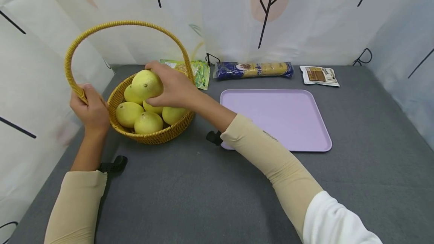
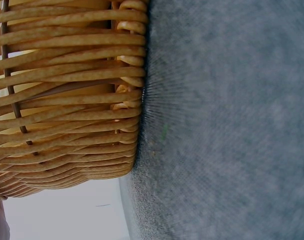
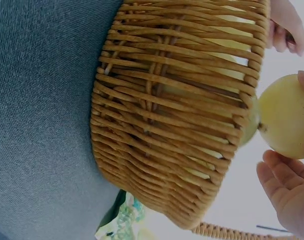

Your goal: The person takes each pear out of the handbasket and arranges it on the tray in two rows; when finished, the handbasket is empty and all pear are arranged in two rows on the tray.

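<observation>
A yellow wicker basket with a tall arched handle stands on the grey table at the left. My left hand grips the lower left end of the handle, close to the rim. Above the other fruits in the basket, my right hand holds a round yellow-green fruit between thumb and fingers. Several similar fruits lie inside. From the right wrist view, the held fruit shows beside the woven rim. The left wrist view is mostly basket wall, with a bit of hand at its lower left edge.
A lilac tray lies right of the basket. Along the back are a green packet, a long blue-and-yellow packet and a small white-and-brown pouch. Printed white cloth walls the table at the back and sides.
</observation>
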{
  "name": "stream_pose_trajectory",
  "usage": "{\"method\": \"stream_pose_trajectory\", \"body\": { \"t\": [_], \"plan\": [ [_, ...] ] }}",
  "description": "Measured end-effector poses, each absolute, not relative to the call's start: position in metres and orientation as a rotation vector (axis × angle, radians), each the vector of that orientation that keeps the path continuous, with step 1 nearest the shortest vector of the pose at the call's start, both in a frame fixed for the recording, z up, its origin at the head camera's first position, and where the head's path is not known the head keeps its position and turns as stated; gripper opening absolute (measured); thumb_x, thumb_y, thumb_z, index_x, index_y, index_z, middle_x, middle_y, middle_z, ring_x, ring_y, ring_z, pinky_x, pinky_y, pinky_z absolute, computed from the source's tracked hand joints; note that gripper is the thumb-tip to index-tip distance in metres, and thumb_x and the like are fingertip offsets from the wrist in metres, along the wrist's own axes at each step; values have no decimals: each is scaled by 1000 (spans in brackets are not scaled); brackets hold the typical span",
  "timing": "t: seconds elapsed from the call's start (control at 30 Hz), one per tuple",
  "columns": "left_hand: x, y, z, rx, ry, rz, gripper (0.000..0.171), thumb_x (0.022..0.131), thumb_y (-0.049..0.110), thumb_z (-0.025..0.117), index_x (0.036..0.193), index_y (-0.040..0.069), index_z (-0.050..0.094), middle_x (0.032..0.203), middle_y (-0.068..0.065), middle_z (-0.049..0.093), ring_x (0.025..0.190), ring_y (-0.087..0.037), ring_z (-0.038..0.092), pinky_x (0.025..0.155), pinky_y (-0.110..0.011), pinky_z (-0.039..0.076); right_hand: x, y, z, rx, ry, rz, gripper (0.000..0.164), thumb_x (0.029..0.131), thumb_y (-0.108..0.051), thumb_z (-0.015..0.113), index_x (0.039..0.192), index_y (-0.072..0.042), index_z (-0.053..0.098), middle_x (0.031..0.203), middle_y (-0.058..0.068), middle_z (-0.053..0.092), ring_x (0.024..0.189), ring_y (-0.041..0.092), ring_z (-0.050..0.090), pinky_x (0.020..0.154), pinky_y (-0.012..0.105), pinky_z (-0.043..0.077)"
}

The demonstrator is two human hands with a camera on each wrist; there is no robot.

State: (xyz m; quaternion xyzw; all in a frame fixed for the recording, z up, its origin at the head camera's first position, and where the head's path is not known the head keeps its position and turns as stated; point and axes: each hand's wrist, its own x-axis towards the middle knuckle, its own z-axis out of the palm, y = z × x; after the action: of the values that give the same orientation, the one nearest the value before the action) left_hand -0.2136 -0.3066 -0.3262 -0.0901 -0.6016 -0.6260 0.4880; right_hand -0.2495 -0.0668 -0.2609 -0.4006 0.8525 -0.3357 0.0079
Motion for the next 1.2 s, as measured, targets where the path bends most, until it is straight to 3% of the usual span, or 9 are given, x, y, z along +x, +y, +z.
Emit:
{"method": "stream_pose_trajectory", "body": {
  "t": [0.37, 0.6, 0.9, 1.2],
  "plan": [
    [-217, -308, -328, -199, -1475, -1490, 34, 102, 2, 48, 69, -1, 40, 49, -2, 33, 37, -8, 27, 39, -15, 26, -247, -36, -267, -1111, 2462, -1406, 73, 81, -27, 83, 141, -14, 43, 123, 3, 55, 104, 14, 57, 83, 29, 51],
    [-216, -307, -328, -210, -1469, -1487, 35, 102, 1, 48, 69, -4, 39, 49, -2, 33, 37, -8, 27, 40, -15, 27, -245, -19, -274, -1047, 2394, -1555, 70, 83, -23, 81, 140, -8, 43, 131, 7, 50, 109, 16, 55, 84, 29, 52],
    [-216, -307, -328, -205, -1460, -1505, 33, 101, 1, 48, 69, -2, 40, 49, -2, 34, 37, -8, 28, 39, -15, 28, -244, 5, -274, -942, 2381, -1600, 70, 84, -26, 80, 144, -16, 45, 132, 6, 51, 109, 19, 57, 83, 32, 54],
    [-217, -306, -326, -184, -1474, -1478, 35, 101, 2, 47, 68, -1, 39, 49, -2, 33, 37, -7, 27, 40, -15, 27, -252, 34, -269, -835, 2421, -1566, 71, 83, -31, 82, 142, -18, 45, 128, 10, 51, 98, 23, 62, 82, 37, 54]
  ]
}}
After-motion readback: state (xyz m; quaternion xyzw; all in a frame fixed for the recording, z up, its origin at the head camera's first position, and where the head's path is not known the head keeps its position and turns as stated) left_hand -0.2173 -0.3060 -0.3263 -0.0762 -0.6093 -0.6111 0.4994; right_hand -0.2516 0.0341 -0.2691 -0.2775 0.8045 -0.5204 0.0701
